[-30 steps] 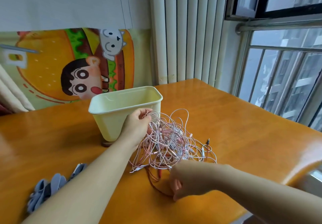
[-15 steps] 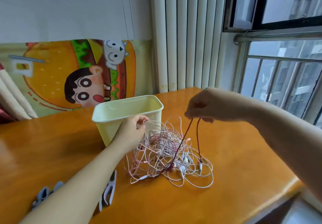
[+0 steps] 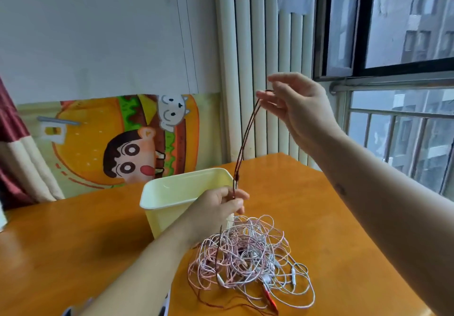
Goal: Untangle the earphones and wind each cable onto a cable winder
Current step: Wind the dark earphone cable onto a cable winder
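A tangled heap of pink and white earphone cables [image 3: 248,259] lies on the orange table [image 3: 331,229]. A dark red earphone cable [image 3: 245,139] rises out of the heap. My right hand [image 3: 297,109] is raised high and pinches the top loop of this red cable between thumb and fingertips. My left hand [image 3: 218,207] sits just above the heap, in front of the bin, and its fingers curl round the red cable lower down. The red cable's tail [image 3: 235,303] trails along the table's front edge. Cable winders [image 3: 163,307] peek out at the bottom, mostly hidden by my left forearm.
A pale yellow plastic bin [image 3: 172,193] stands on the table behind my left hand. A cartoon burger poster [image 3: 110,143] covers the wall behind. A white radiator [image 3: 260,70] and a barred window [image 3: 405,131] are at the right. The table edge runs near the bottom right.
My right hand rose from table level to well above the heap, drawing the dark red cable up. My left hand left the pink tangle and took hold of the red cable.
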`<state>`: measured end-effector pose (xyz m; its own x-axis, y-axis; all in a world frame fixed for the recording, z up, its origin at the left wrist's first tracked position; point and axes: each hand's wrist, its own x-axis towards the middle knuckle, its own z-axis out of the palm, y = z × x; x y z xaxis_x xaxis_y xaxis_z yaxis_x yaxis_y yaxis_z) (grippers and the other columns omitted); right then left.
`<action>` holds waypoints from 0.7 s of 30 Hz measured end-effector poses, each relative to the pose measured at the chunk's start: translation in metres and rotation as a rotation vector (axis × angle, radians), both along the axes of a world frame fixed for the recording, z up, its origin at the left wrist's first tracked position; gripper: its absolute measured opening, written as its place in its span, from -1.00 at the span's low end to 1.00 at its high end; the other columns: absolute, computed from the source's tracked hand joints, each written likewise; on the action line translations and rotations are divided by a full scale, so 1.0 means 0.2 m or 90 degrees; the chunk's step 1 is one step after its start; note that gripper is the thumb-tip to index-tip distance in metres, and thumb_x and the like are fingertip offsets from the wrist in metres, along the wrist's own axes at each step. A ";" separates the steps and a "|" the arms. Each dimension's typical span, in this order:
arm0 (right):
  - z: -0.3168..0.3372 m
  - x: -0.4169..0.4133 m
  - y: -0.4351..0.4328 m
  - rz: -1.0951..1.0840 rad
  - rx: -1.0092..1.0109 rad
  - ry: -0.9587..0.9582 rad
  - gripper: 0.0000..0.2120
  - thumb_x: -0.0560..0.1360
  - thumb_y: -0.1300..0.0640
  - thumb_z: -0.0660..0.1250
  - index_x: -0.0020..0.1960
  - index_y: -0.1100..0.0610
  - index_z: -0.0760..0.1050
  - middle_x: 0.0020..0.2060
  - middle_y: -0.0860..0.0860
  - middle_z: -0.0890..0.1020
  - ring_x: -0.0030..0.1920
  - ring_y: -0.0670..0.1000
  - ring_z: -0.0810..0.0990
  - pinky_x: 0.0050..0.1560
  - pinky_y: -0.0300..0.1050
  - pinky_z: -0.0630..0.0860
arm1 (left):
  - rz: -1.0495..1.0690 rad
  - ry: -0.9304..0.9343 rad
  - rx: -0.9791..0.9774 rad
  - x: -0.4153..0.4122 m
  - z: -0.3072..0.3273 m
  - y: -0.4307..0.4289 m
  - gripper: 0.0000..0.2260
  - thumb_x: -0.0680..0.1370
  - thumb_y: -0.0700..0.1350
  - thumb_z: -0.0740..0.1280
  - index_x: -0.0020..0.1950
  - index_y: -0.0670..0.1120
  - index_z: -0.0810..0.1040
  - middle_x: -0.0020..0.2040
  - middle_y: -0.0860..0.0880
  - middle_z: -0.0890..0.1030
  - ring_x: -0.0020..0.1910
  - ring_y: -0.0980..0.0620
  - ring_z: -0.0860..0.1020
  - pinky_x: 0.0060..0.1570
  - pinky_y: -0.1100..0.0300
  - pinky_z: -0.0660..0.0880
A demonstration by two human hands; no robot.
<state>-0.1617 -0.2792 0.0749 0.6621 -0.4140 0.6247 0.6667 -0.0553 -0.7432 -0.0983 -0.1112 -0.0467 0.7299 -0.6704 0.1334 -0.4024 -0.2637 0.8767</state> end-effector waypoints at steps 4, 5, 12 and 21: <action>-0.05 0.01 -0.10 -0.202 -0.078 -0.045 -0.85 0.55 0.28 0.26 -0.05 0.09 0.58 -0.15 0.01 0.64 -0.06 -0.06 0.64 0.05 -0.13 0.57 | 0.054 0.013 0.039 0.06 -0.03 0.02 -0.80 0.66 -0.13 0.18 -0.01 -0.03 0.59 -0.30 0.01 0.58 -0.26 0.13 0.58 -0.04 0.21 0.56; -0.09 0.01 -0.11 -0.267 -0.139 -0.024 -0.84 0.55 0.27 0.26 -0.02 0.09 0.59 -0.18 -0.05 0.63 -0.14 -0.13 0.62 -0.05 -0.18 0.55 | 0.077 0.008 0.020 0.07 -0.02 0.03 -0.78 0.67 -0.11 0.16 -0.02 -0.04 0.60 -0.35 0.01 0.52 -0.32 0.11 0.54 -0.06 0.17 0.58; -0.39 -0.01 0.02 0.024 -0.519 0.430 -0.40 0.39 -0.07 0.46 0.37 0.08 0.42 0.11 0.02 0.59 0.06 -0.03 0.59 0.09 -0.21 0.52 | 0.064 -0.073 -0.249 0.02 0.32 -0.04 -0.74 0.68 -0.13 0.11 -0.02 0.00 0.59 -0.40 0.06 0.30 -0.50 0.19 0.25 -0.41 0.27 0.25; -0.49 -0.01 0.17 0.098 -0.558 0.412 -0.76 0.55 -0.03 0.29 -0.05 0.11 0.64 -0.34 -0.16 0.61 -0.30 -0.23 0.51 -0.23 -0.29 0.50 | 0.009 -0.108 -0.252 -0.04 0.39 -0.03 -0.77 0.68 -0.08 0.13 0.05 0.01 0.59 -0.39 0.07 0.31 -0.51 0.20 0.25 -0.46 0.32 0.25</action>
<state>-0.1631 -0.2445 -0.0231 0.9769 0.1192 0.1773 0.2102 -0.6841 -0.6984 -0.1068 -0.1175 0.0306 0.6845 -0.5331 0.4972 -0.5483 0.0731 0.8331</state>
